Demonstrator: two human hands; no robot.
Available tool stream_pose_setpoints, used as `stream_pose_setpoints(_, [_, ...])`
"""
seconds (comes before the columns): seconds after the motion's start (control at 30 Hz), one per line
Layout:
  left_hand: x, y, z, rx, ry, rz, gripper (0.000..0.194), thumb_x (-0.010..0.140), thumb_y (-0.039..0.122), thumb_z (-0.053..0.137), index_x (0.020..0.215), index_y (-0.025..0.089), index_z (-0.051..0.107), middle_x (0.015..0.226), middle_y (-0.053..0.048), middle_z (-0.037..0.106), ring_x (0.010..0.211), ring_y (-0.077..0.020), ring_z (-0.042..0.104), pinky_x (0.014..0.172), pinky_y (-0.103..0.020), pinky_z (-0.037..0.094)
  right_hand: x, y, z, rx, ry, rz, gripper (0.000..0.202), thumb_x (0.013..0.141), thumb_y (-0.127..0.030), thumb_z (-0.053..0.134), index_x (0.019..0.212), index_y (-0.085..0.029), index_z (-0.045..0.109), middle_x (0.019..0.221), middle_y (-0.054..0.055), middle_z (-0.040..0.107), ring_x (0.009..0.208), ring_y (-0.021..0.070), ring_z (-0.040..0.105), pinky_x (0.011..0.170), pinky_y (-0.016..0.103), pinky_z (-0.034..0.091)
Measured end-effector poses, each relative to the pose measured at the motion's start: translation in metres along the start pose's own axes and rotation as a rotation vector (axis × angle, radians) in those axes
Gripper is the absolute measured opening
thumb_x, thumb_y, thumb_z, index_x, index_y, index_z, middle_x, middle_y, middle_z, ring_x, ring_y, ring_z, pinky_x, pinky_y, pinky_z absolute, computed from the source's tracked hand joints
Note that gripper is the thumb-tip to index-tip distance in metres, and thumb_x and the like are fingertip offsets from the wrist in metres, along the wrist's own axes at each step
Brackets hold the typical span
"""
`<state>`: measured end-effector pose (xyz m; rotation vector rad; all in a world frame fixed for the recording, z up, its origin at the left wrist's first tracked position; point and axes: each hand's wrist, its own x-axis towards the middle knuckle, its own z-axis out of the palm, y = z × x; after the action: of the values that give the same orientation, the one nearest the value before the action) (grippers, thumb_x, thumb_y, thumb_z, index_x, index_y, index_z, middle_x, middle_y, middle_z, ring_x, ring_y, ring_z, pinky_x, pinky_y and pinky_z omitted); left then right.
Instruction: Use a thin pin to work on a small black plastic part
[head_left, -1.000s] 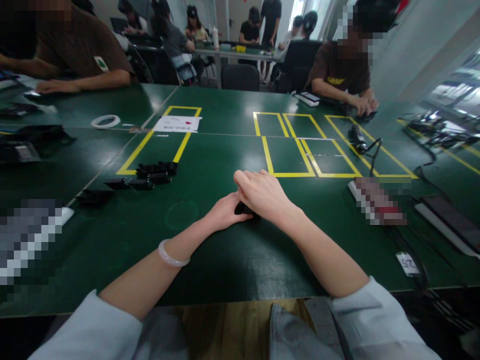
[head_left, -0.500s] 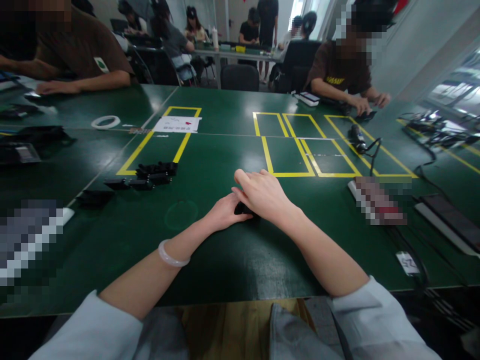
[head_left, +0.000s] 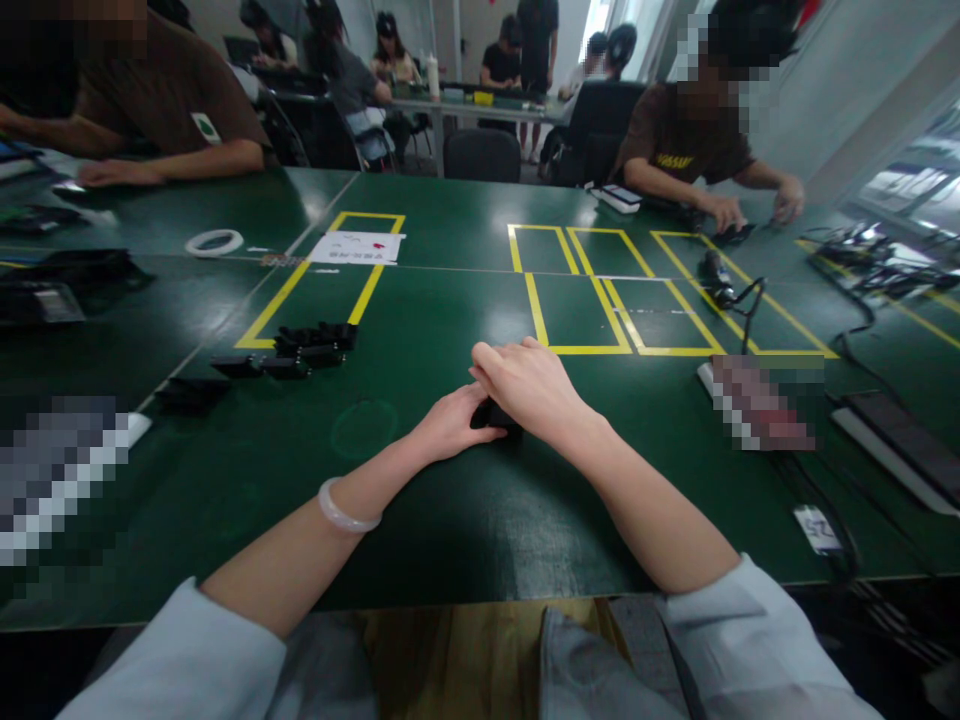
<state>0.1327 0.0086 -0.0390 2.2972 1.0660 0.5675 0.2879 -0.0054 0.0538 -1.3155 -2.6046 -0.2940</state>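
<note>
Low over the green table (head_left: pixel 450 530), both hands meet around a small black object (head_left: pixel 501 420). My left hand (head_left: pixel 451 422) grips its left side, thumb along the near face, fingers curled behind. Over the top lies my right hand (head_left: pixel 531 385), its fingers bent inward and closed, with the fingertips partly out of sight. Most of the object is covered by the hands, so its kind does not show. To the left lie several small black pieces (head_left: pixel 315 345), apart from my hands.
Yellow tape outlines (head_left: pixel 589 350) mark the table ahead. A white tape roll (head_left: pixel 214 243) and a printed paper (head_left: pixel 356 248) lie to the left. At the right are a black handheld device (head_left: pixel 716 278) with a cable and a pixelated phone-like slab (head_left: pixel 761 405). Co-workers sit across the table.
My right hand has shifted very slightly over the black object, and a little more of its near side shows. Across the table, a co-worker's hand has moved outward to the right.
</note>
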Motion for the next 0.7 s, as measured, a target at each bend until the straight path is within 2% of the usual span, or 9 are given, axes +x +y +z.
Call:
stream_pose_setpoints(0.1, [-0.0001, 0.0015, -0.0009, 0.002, 0.013, -0.008, 0.050, 0.078, 0.043, 0.068, 0.119, 0.018, 0.054, 0.118, -0.009, 0.064, 0.111, -0.0304, 0.059, 0.095, -0.043, 0.048, 0.0007, 0.0007, 0.0012, -0.011, 0.009, 0.010, 0.022, 0.097, -0.022, 0.031, 0.100, -0.017, 0.052, 0.084, 0.004, 0.068, 0.075, 0.0171, 0.060, 0.067, 0.031, 0.025])
stream_pose_setpoints(0.2, [-0.0004, 0.0000, -0.0006, -0.008, 0.015, 0.013, 0.045, 0.079, 0.044, 0.068, 0.115, 0.018, 0.057, 0.118, -0.009, 0.064, 0.112, -0.0302, 0.058, 0.095, -0.042, 0.048, -0.0003, -0.0003, 0.0007, -0.003, 0.027, 0.027, 0.019, 0.093, -0.018, 0.036, 0.105, -0.016, 0.051, 0.091, 0.004, 0.067, 0.077, 0.0170, 0.060, 0.068, 0.031, 0.027])
stream_pose_setpoints(0.33, [-0.0005, -0.0026, 0.0005, -0.005, 0.004, 0.011, 0.042, 0.079, 0.046, 0.067, 0.110, 0.018, 0.059, 0.116, -0.010, 0.064, 0.112, -0.0310, 0.058, 0.093, -0.042, 0.048, -0.0013, -0.0012, 0.0001, -0.005, 0.036, 0.013, 0.017, 0.092, -0.022, 0.040, 0.105, -0.017, 0.051, 0.093, 0.005, 0.066, 0.079, 0.0174, 0.059, 0.069, 0.030, 0.027])
stream_pose_setpoints(0.43, [-0.0005, -0.0019, 0.0004, 0.001, 0.008, -0.002, 0.046, 0.079, 0.045, 0.068, 0.114, 0.017, 0.057, 0.116, -0.010, 0.064, 0.111, -0.0312, 0.059, 0.093, -0.043, 0.048, -0.0003, -0.0001, 0.0016, -0.012, 0.020, 0.011, 0.017, 0.095, -0.026, 0.038, 0.102, -0.017, 0.051, 0.085, 0.004, 0.067, 0.076, 0.0170, 0.060, 0.067, 0.030, 0.026])
stream_pose_setpoints(0.53, [-0.0006, -0.0005, 0.0001, -0.011, 0.019, 0.007, 0.050, 0.079, 0.044, 0.068, 0.118, 0.017, 0.054, 0.119, -0.010, 0.063, 0.112, -0.0305, 0.059, 0.095, -0.042, 0.047, 0.0007, 0.0006, 0.0034, -0.019, 0.014, 0.001, 0.018, 0.096, -0.022, 0.036, 0.100, -0.017, 0.052, 0.080, 0.003, 0.067, 0.073, 0.0161, 0.059, 0.066, 0.030, 0.024])
stream_pose_setpoints(0.7, [-0.0002, -0.0010, 0.0013, -0.017, 0.022, 0.007, 0.045, 0.079, 0.045, 0.068, 0.113, 0.017, 0.058, 0.120, -0.011, 0.063, 0.113, -0.0311, 0.058, 0.095, -0.043, 0.047, 0.0002, -0.0008, 0.0036, -0.035, 0.046, -0.031, 0.016, 0.094, -0.020, 0.037, 0.100, -0.018, 0.052, 0.085, 0.004, 0.067, 0.077, 0.0164, 0.059, 0.066, 0.031, 0.024])
